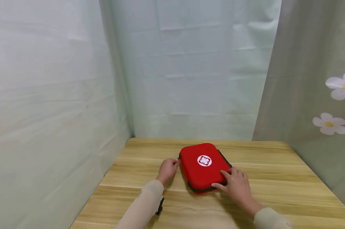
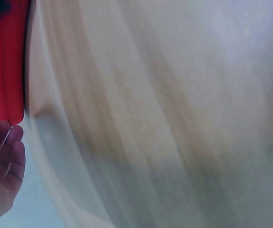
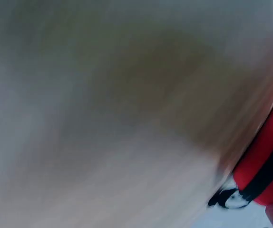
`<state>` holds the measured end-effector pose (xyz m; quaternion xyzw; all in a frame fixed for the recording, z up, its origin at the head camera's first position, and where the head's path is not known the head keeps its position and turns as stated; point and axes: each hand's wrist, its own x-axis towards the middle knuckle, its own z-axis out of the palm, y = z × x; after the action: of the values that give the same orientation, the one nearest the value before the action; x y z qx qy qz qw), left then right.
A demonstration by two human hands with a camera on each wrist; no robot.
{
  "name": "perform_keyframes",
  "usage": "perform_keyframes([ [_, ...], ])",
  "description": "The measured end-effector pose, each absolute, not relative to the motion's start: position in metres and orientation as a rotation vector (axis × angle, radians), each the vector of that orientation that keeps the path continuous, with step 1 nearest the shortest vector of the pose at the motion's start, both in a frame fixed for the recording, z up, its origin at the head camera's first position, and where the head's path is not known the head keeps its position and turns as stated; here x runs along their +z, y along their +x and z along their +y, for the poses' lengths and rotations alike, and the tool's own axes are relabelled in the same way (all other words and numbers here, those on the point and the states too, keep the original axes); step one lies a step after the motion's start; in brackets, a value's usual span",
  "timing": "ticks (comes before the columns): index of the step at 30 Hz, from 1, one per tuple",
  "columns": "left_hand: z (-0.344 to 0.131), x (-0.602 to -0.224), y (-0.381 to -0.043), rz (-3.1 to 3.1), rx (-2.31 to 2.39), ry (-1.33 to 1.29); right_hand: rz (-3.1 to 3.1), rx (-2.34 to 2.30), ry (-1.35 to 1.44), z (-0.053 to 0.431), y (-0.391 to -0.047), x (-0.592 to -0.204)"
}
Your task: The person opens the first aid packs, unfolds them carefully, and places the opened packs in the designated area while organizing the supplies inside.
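A red zippered first-aid case [image 1: 202, 178], with a white round emblem on its lid, lies at a slant on the wooden table. At its left edge, my left hand [image 1: 168, 168] has thumb and forefinger brought together in a pinch along the zipper line; the small zipper pull is hidden by the fingers. In the left wrist view the curled fingers [image 2: 16, 135] are right at a corner of the case. My right hand [image 1: 237, 186] grips the near right corner, thumb on the near side and forefinger on the lid. A black strip and loop [image 3: 236, 198] show in the right wrist view.
The wooden table [image 1: 275, 181] reaches back to pale curtains [image 1: 195, 79]. Another curtain [image 1: 52, 111] hangs along the left side, and one with white flowers [image 1: 329, 123] along the right. Beneath the left forearm shows a black wrist device [image 1: 159, 206].
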<state>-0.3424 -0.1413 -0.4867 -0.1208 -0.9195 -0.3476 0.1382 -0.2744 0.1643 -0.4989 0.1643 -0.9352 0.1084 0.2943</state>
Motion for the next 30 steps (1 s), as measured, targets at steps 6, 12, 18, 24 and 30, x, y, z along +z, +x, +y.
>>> perform_keyframes([
  [6,-0.137,-0.484,-0.347,-2.624,-1.059,-0.433,-2.5,0.341,0.387,0.148,-0.268,-0.5],
  [12,-0.134,-0.481,-0.347,-2.606,-1.113,-0.45,-2.528,0.623,0.355,0.148,-0.272,-0.502],
  [18,-0.132,-0.474,-0.342,-2.684,-1.181,-0.439,-2.635,0.882,0.364,0.166,-0.29,-0.504],
  [24,-0.126,-0.466,-0.338,-2.741,-1.282,-0.428,-2.791,1.11,0.377,0.177,-0.307,-0.495],
  [30,-0.111,-0.463,-0.33,-2.815,-1.329,-0.486,-2.85,1.169,0.388,0.181,-0.311,-0.489],
])
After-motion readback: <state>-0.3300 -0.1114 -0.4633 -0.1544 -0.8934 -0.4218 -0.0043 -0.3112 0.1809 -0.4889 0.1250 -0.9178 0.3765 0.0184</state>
